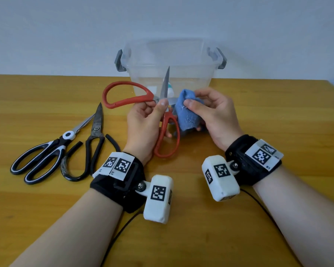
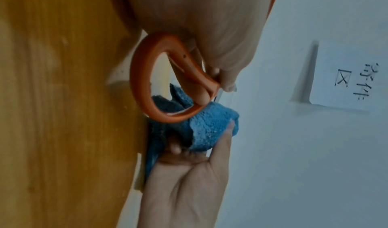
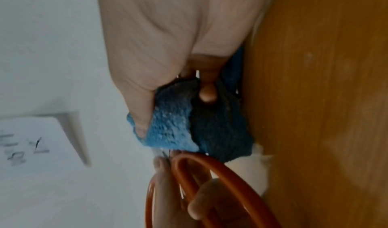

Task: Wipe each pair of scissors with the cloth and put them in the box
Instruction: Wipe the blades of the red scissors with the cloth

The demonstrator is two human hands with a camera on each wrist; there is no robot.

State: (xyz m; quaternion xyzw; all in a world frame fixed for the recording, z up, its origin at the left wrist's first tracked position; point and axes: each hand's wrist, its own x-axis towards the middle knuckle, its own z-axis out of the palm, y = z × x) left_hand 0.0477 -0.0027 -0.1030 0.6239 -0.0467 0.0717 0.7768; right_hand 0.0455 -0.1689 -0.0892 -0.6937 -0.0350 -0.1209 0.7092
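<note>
My left hand (image 1: 152, 110) grips the red-handled scissors (image 1: 123, 95) near the pivot, blades spread wide, one blade pointing up in front of the box. The red handle loop (image 2: 144, 88) shows in the left wrist view, and again (image 3: 220, 181) in the right wrist view. My right hand (image 1: 201, 106) pinches a bunched blue cloth (image 1: 187, 112) folded around the other blade, just right of the pivot. The blue cloth (image 2: 201, 128) (image 3: 182, 128) hides that blade. The clear plastic box (image 1: 206, 74) with grey latches stands behind the hands, with something pale inside.
On the wooden table (image 1: 258, 116) to the left lie black-and-white scissors (image 1: 44, 157) and all-black scissors (image 1: 94, 139), side by side. A white wall rises behind the box. Paper with writing (image 2: 346, 82) hangs on the wall.
</note>
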